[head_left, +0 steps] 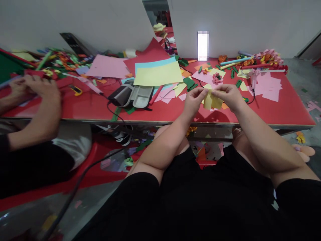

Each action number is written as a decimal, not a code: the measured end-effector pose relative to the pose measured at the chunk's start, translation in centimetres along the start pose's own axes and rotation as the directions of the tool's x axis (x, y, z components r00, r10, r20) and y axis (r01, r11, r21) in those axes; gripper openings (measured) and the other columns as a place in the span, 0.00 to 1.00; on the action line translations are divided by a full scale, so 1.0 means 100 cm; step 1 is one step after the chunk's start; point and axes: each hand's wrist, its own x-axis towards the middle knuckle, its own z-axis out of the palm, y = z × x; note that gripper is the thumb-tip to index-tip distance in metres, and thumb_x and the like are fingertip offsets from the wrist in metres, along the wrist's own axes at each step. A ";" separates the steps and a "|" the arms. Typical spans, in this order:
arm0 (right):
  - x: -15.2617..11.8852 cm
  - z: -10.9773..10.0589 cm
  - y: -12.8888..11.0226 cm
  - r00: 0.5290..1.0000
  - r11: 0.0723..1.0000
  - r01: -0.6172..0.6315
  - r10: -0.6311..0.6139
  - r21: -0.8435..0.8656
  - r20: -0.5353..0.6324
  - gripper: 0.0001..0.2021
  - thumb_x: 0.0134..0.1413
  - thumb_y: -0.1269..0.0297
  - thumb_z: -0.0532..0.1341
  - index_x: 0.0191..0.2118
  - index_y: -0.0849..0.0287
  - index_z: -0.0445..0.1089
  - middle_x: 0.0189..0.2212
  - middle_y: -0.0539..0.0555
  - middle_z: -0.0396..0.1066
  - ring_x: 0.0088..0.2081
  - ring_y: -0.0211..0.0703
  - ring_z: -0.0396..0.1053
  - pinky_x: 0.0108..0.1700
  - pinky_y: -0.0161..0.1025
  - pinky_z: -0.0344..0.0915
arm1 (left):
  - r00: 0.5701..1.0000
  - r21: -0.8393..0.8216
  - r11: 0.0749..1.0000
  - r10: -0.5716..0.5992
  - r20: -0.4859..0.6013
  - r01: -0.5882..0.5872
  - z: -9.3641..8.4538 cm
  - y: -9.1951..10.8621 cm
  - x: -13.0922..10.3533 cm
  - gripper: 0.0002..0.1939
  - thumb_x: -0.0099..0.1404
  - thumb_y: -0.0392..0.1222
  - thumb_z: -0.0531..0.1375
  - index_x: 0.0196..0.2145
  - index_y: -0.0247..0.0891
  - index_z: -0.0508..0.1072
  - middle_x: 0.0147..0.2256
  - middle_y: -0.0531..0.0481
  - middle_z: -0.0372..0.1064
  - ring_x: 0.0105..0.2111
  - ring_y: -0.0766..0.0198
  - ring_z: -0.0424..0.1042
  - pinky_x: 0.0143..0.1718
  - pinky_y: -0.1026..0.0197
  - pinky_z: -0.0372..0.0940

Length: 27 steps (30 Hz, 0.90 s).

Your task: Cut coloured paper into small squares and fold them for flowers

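Together, left hand [197, 98] and right hand [229, 95] pinching yellow paper [211, 101].

ok so rough count: 1 red tabletop [296, 110], 1 lit phone [203, 47], 2 pink glue guns [87, 83] [254, 78], 1 yellow cutter [76, 89] and 1 open case [142, 97]. Big paper sheets, I get 4: 1 pink sheet [107, 67], 1 red sheet [152, 50], 1 pale yellow sheet [157, 74], 1 blue sheet [155, 63] mostly covered. Plus 1 yellow piece [212, 102] in the grip and 1 pink flower [217, 78] by itself. Small scraps and the heaped flowers? Loads, too overlapped to tally, sorry lol.
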 end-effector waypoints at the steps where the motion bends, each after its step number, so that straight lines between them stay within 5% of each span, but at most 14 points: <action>1: 0.000 0.000 0.001 1.000 1.000 0.001 -0.001 -0.003 -0.011 0.20 0.51 0.44 0.86 0.33 0.52 0.85 0.32 0.52 0.81 0.36 0.46 0.73 0.40 0.45 0.72 | 1.000 -0.005 1.000 -0.002 -0.008 0.002 0.000 0.000 0.000 0.28 0.69 0.73 0.83 0.38 0.45 0.90 0.37 0.47 0.84 0.39 0.58 0.80 0.44 0.55 0.79; 10: -0.001 -0.001 0.005 0.997 0.991 0.079 -0.081 -0.106 -0.018 0.18 0.50 0.44 0.84 0.34 0.53 0.88 0.30 0.53 0.82 0.35 0.47 0.74 0.38 0.44 0.70 | 0.999 0.012 1.000 0.027 -0.018 -0.027 0.003 0.003 0.002 0.36 0.59 0.80 0.84 0.34 0.41 0.90 0.33 0.49 0.83 0.34 0.63 0.76 0.38 0.60 0.72; 18: 0.004 -0.004 0.006 0.996 0.997 -0.006 0.013 0.082 -0.086 0.17 0.41 0.48 0.85 0.30 0.54 0.87 0.28 0.52 0.82 0.31 0.44 0.72 0.34 0.43 0.69 | 0.992 0.074 0.994 -0.085 0.094 0.078 0.003 0.000 0.000 0.34 0.59 0.77 0.85 0.33 0.41 0.88 0.30 0.51 0.79 0.30 0.65 0.73 0.33 0.60 0.69; 27: 0.011 -0.014 0.004 0.997 0.997 0.048 -0.051 -0.056 -0.061 0.17 0.49 0.48 0.86 0.32 0.53 0.86 0.31 0.55 0.82 0.36 0.49 0.76 0.37 0.48 0.70 | 0.996 0.131 0.991 -0.048 0.080 0.037 0.000 -0.005 -0.001 0.36 0.58 0.83 0.83 0.28 0.45 0.88 0.25 0.51 0.74 0.26 0.65 0.65 0.29 0.57 0.62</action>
